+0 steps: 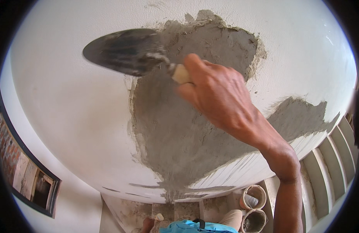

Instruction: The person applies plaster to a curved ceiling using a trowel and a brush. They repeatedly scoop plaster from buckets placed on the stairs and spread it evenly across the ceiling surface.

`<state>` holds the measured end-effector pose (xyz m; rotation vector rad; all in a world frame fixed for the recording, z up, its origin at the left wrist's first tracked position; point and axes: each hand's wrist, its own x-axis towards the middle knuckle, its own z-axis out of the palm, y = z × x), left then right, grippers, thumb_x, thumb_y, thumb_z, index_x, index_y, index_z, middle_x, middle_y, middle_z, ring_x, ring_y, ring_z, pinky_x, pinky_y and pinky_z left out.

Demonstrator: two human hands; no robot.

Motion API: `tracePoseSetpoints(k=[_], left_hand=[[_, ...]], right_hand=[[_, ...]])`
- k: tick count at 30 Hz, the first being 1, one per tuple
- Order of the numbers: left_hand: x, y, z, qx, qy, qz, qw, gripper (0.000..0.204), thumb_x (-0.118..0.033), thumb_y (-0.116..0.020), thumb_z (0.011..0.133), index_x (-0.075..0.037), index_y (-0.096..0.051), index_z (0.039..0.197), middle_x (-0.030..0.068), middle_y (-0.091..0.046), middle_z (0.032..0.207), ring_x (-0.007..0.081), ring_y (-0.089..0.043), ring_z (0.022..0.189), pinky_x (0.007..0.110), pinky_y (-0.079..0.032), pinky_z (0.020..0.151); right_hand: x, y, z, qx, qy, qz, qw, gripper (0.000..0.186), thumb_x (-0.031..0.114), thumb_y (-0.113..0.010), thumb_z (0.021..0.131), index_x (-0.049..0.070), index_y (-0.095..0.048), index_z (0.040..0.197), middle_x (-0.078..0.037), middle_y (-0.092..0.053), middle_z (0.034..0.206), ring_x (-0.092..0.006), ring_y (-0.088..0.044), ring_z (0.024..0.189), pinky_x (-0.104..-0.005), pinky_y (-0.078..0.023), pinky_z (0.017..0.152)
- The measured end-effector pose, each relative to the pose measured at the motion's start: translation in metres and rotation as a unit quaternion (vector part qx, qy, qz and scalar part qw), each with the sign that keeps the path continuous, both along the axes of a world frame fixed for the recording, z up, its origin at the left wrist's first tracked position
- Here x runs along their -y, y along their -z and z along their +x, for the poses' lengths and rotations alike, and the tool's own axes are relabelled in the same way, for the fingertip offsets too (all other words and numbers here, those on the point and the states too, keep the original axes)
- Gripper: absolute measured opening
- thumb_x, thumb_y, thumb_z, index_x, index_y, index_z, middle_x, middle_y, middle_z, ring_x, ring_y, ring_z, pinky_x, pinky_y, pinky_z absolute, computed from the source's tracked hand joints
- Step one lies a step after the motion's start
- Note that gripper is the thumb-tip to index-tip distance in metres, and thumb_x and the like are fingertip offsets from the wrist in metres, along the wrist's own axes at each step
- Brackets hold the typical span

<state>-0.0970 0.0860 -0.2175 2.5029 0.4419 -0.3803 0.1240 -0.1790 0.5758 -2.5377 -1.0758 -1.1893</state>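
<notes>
My right hand (222,95) is closed round the pale handle of a pointed trowel (123,52) in front of the wall. The trowel's dark blade points left, slightly blurred, partly overlapping the upper left edge of a grey mortar patch (179,128) on the white wall (78,105). Whether the blade touches the wall I cannot tell. Low at the bottom edge, my left hand (147,224) looks closed, with a small pale object (159,217) at its fingers, too small to name.
Two round buckets (263,194) stand at the lower right beside my leg; the nearer one holds grey material. Stairs (323,176) climb along the right side. A dark-framed opening (57,188) is at the left. Grey smears mark the floor (137,209) below the wall.
</notes>
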Motion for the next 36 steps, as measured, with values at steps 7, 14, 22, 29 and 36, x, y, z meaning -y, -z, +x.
tracePoseSetpoints(k=[7,14,22,29,36], left_hand=[[0.008,-0.034,-0.003,0.0,-0.033,-0.023,0.999,0.037,-0.033,-0.059,0.088,0.001,-0.07,0.082,0.0282,-0.068,0.086,0.0474,-0.065,0.085,0.054,-0.052,0.078],[-0.031,0.027,0.007,0.115,0.312,0.164,0.929,0.023,-0.024,-0.06,0.079,-0.006,-0.074,0.077,0.0191,-0.07,0.079,0.0368,-0.069,0.076,0.05,-0.055,0.069],[-0.022,0.033,0.019,0.111,0.285,0.161,0.938,0.018,-0.024,-0.063,0.075,-0.009,-0.073,0.073,0.0149,-0.07,0.075,0.0346,-0.069,0.069,0.048,-0.054,0.062],[-0.022,0.035,0.018,0.09,0.272,0.145,0.947,0.018,-0.024,-0.063,0.077,-0.009,-0.073,0.075,0.0149,-0.07,0.075,0.0345,-0.069,0.07,0.048,-0.054,0.062],[-0.024,0.033,0.016,0.085,0.269,0.147,0.948,0.019,-0.025,-0.062,0.078,-0.01,-0.073,0.077,0.015,-0.069,0.074,0.0344,-0.069,0.07,0.048,-0.054,0.062]], right_hand=[[0.082,-0.024,-0.021,0.005,0.025,0.281,0.959,0.021,0.022,-0.054,0.092,0.003,-0.06,0.097,-0.005,-0.053,0.064,-0.0109,-0.049,0.054,-0.0308,-0.039,0.046],[0.139,-0.047,-0.031,-0.065,0.08,0.313,0.944,0.03,0.032,-0.051,0.092,0.003,-0.055,0.084,0.001,-0.044,0.063,-0.0075,-0.04,0.054,-0.0279,-0.035,0.048],[0.143,-0.039,-0.033,-0.104,0.141,0.306,0.936,0.029,0.032,-0.05,0.093,0.005,-0.056,0.085,0.002,-0.045,0.064,-0.0071,-0.041,0.054,-0.028,-0.035,0.048],[0.126,-0.034,-0.03,-0.079,0.11,0.257,0.957,0.03,0.029,-0.05,0.096,0.001,-0.056,0.086,-0.005,-0.049,0.064,-0.0134,-0.045,0.055,-0.034,-0.039,0.05],[0.121,-0.036,-0.026,-0.02,0.095,0.223,0.97,0.03,0.027,-0.055,0.097,-0.003,-0.056,0.088,-0.011,-0.052,0.066,-0.0182,-0.047,0.061,-0.0393,-0.041,0.058]])
